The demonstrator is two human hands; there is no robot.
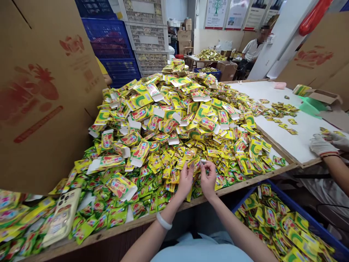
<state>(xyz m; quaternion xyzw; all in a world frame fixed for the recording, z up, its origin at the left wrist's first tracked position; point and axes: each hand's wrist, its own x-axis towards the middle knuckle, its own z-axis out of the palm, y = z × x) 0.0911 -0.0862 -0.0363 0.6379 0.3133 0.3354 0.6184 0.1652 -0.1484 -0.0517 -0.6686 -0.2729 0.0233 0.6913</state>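
Observation:
Near the table's front edge, my left hand point(186, 179) and my right hand point(208, 178) are close together, fingers bent inward. Between their fingertips is a small yellow packet point(194, 163), which both hands grip. A white cover sits on one right fingertip. Behind and around them rises a big heap of yellow and green printed boxes point(171, 123), many with white flaps open. Small green sachets point(147, 194) and yellow sachets point(156, 162) lie loose in front of and beside the boxes.
A phone point(63, 217) lies front left, below a large carton point(40, 98). At lower right, a blue crate point(321, 231) holds filled boxes. A person's gloved hands point(324, 145) work at the white table point(297, 145) on the right. Stacked crates point(145, 34) stand behind.

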